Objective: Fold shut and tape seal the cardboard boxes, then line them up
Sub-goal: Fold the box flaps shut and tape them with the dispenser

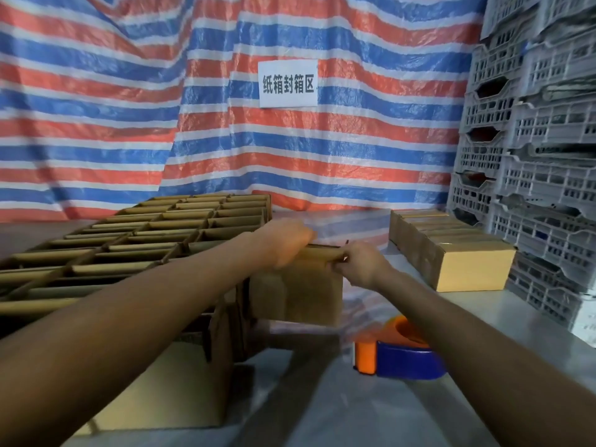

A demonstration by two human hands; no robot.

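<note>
left grip (287, 243): clamped over the top of the box (296, 291), fingers curled past its far edge.
right grip (358, 262): pinching the box's top right corner, thumb toward the camera; both are grasping the same box.
box: held out in front, between the open boxes (145, 240) on the left and the sealed row (451, 253) on the right; it looks raised off the tabletop (503, 321), though blur hides its underside.
flaps: they seem folded down under the left palm; i cannot tell whether the seam has closed fully.
step: judged to be folding shut and readying the box for tape.
doing it well: set the box flat on the tabletop first, keep the left palm pressing both flaps level so the seam meets without a gap, and free only the right grip for the tape.
tape: the orange and blue dispenser (400, 353) lies on the tabletop just under the right forearm, close enough to take without letting the flaps spring up.
lining up: the sealed row gives a straight edge, so the box should go flush against its near end.
writing: the white sign (288, 83) on the striped tarp (96, 91) reads 纸箱封箱区.
brands: none legible on boxes, dispenser or the grey crates (532, 124).
</note>
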